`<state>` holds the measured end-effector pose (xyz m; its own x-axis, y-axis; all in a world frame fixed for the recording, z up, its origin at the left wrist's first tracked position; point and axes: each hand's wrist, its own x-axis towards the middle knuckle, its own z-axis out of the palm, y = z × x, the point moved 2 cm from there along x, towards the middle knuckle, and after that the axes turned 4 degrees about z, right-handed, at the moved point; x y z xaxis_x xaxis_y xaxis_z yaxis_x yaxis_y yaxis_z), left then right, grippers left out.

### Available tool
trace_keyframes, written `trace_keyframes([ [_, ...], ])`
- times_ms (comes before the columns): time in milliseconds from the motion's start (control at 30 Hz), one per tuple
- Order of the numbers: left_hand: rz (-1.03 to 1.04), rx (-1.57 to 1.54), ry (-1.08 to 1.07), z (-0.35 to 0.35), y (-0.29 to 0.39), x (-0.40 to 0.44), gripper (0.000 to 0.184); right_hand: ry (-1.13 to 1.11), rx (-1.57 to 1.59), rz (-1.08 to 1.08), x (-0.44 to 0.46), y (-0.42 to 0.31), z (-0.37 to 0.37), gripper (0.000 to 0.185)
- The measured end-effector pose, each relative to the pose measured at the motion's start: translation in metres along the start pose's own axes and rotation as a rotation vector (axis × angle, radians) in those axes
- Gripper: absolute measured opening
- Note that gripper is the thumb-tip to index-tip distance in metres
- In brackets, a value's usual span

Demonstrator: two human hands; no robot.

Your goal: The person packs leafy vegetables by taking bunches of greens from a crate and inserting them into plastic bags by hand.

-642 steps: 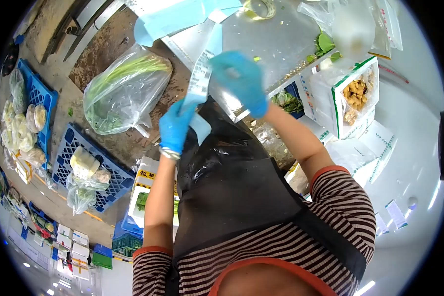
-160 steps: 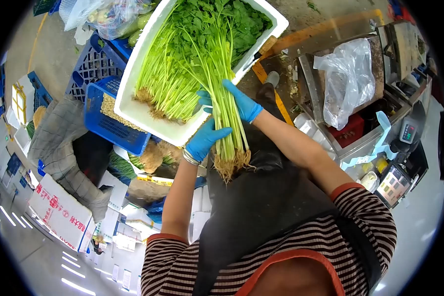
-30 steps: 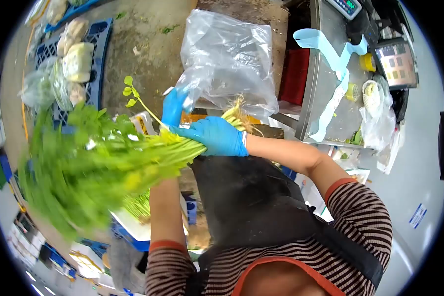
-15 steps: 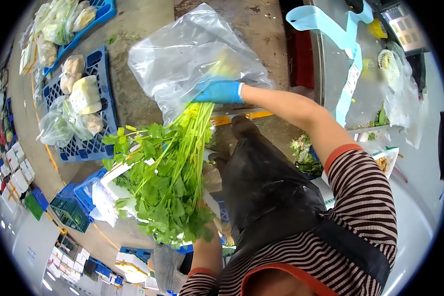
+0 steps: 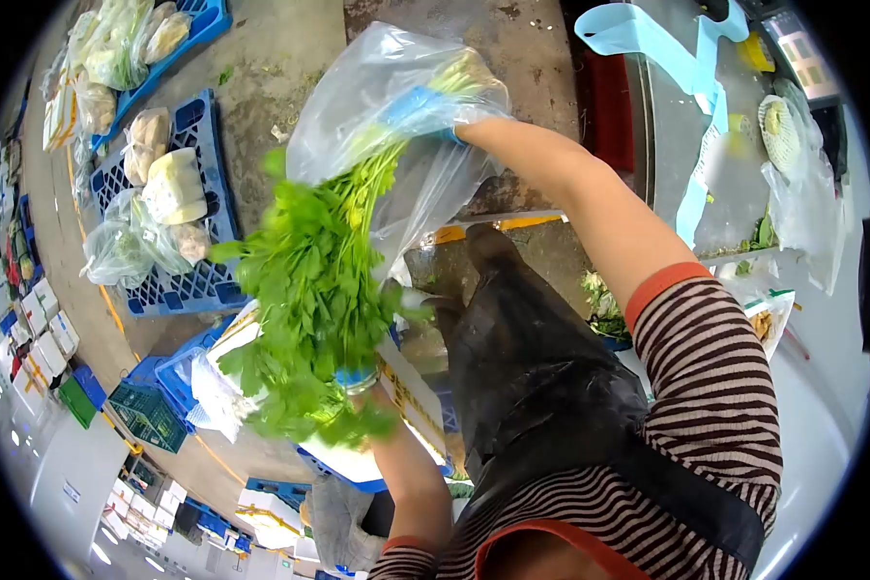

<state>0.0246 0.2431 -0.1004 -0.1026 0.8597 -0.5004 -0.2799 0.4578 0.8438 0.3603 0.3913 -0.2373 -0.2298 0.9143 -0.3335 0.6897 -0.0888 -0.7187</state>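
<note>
A large bunch of leafy celery (image 5: 309,261) hangs slantwise, its pale stalk ends up inside a clear plastic bag (image 5: 343,87). My right hand (image 5: 420,108), in a blue glove, is inside the bag and closed around the stalks. The leaves spill out of the bag's mouth towards the lower left. Among these leaves is my left hand (image 5: 358,379), also gloved in blue; foliage covers its fingers, so their grip does not show. Part of the bag drapes below my right wrist.
Below the leaves stands a white foam box (image 5: 411,396) with yellow tape. Bagged produce (image 5: 174,186) lies on a blue pallet (image 5: 220,208) at the left. To the right is a grey table (image 5: 672,116) with a light-blue strip (image 5: 638,29) and plastic bags.
My right hand has gone up and deeper into the bag with the stalks. The bag now covers more of them. My left hand has shifted at the leaf end, and its glove shows.
</note>
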Motion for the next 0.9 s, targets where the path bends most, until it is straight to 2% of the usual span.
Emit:
trace_keyframes([
  [200,0.031,-0.03,-0.023,0.002,0.029,-0.017,0.036,0.415,-0.061,0.2,0.001,0.051,-0.028,0.036],
  [300,0.013,0.145,0.04,-0.002,0.042,-0.016,0.039,0.691,-0.117,0.323,-0.017,0.106,-0.03,0.037],
  [367,0.001,0.24,0.047,-0.001,0.044,-0.012,0.043,0.777,-0.223,0.419,-0.038,0.139,-0.025,0.038],
  [400,0.004,0.263,0.031,0.0,0.044,-0.013,0.046,0.753,-0.323,0.481,-0.053,0.141,-0.017,0.038],
  [467,0.101,0.352,-0.061,-0.02,0.02,-0.005,0.055,0.58,-0.573,0.573,-0.088,0.104,0.008,0.064],
  [500,0.147,0.39,-0.115,-0.028,0.01,0.001,0.06,0.574,-0.675,0.59,-0.102,0.098,0.031,0.072],
  [533,0.1,0.504,-0.1,-0.039,0.008,0.0,0.074,0.4,-0.659,0.525,-0.121,0.083,0.052,0.067],
  [567,0.196,0.499,-0.13,-0.048,0.006,-0.004,0.075,0.229,-0.622,0.458,-0.142,0.067,0.073,0.061],
  [633,0.3,0.606,-0.097,-0.046,0.038,-0.032,0.075,-0.046,-0.244,0.561,-0.181,-0.032,0.079,0.043],
  [667,0.294,0.63,-0.032,-0.065,0.039,-0.044,0.07,-0.169,-0.069,0.641,-0.201,-0.084,0.081,0.035],
  [700,0.287,0.661,0.037,-0.092,0.04,-0.057,0.066,0.159,-0.184,0.382,-0.224,-0.1,0.11,0.049],
  [733,0.251,0.634,0.102,-0.119,0.041,-0.071,0.061,0.313,-0.237,0.181,-0.242,-0.123,0.133,0.061],
  [767,0.216,0.608,0.17,-0.149,0.041,-0.086,0.057,0.122,-0.095,0.198,-0.253,-0.154,0.138,0.064],
  [800,0.19,0.63,0.243,-0.185,0.038,-0.103,0.053,0.04,-0.071,0.191,-0.265,-0.181,0.15,0.067],
  [867,0.171,0.623,0.356,-0.267,0.014,-0.14,0.045,-0.282,0.008,0.282,-0.28,-0.215,0.181,0.072],
  [900,0.177,0.597,0.394,-0.315,-0.009,-0.157,0.041,-0.254,0.049,0.137,-0.287,-0.235,0.192,0.07],
])
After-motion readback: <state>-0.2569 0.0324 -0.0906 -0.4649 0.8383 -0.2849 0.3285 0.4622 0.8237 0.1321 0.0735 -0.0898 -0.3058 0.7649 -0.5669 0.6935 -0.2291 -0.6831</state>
